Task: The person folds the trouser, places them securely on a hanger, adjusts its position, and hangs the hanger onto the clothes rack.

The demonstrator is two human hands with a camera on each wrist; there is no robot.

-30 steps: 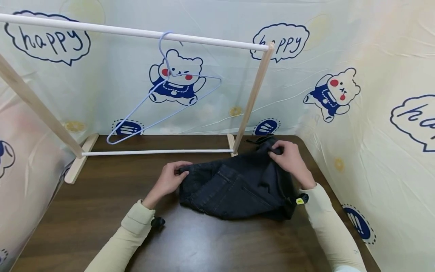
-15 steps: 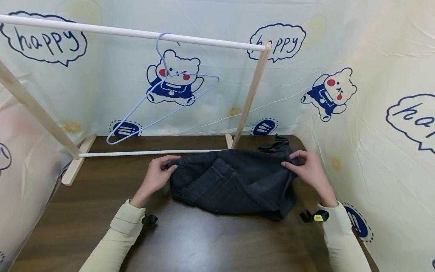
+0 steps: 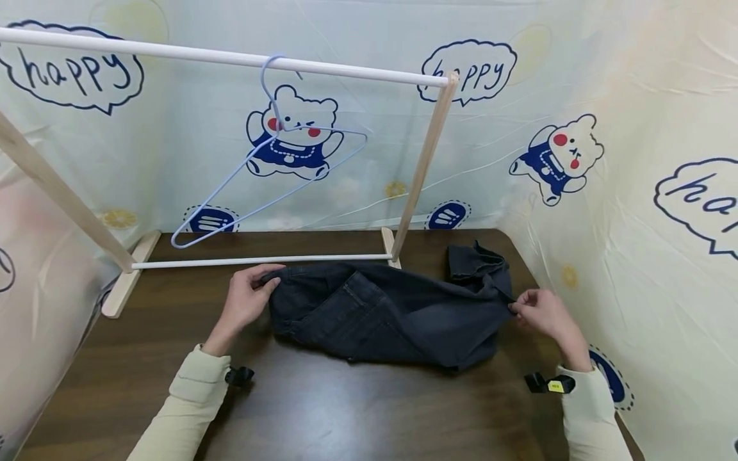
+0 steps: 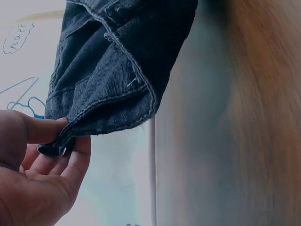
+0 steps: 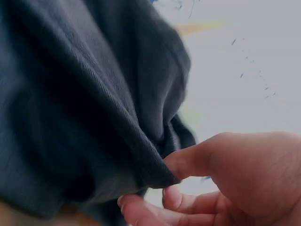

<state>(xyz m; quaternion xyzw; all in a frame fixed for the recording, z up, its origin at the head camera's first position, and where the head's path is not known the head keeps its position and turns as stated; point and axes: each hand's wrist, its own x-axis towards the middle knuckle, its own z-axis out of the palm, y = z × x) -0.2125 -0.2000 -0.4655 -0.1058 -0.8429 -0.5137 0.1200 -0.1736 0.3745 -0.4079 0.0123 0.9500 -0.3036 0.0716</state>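
Observation:
A pair of dark denim jeans (image 3: 375, 314) stretches sideways between my hands above the brown table, a pocket and seams facing up. At its left end my left hand (image 3: 245, 301) pinches the waistband corner between thumb and fingers. The left wrist view shows that hand (image 4: 47, 165) with the stitched edge of the jeans (image 4: 113, 80) between thumb and fingers. On the other side, my right hand (image 3: 544, 314) pinches a bit of cloth at the right end. Seen from the right wrist, the jeans (image 5: 94, 103) hang in soft folds. Behind the right end, a leg part lies bunched up.
A wooden rack with a white top rail (image 3: 346, 69) and a white lower rail (image 3: 230, 262) stands behind the jeans. One light-blue hanger (image 3: 227, 181) hangs from the top rail. Printed cloth walls (image 3: 634, 269) border the brown table (image 3: 323, 422) at the back and sides.
My left hand has moved left with the waistband. The right hand has shifted right and nearer to me, drawing the jeans out wider. The leg part behind has come into view.

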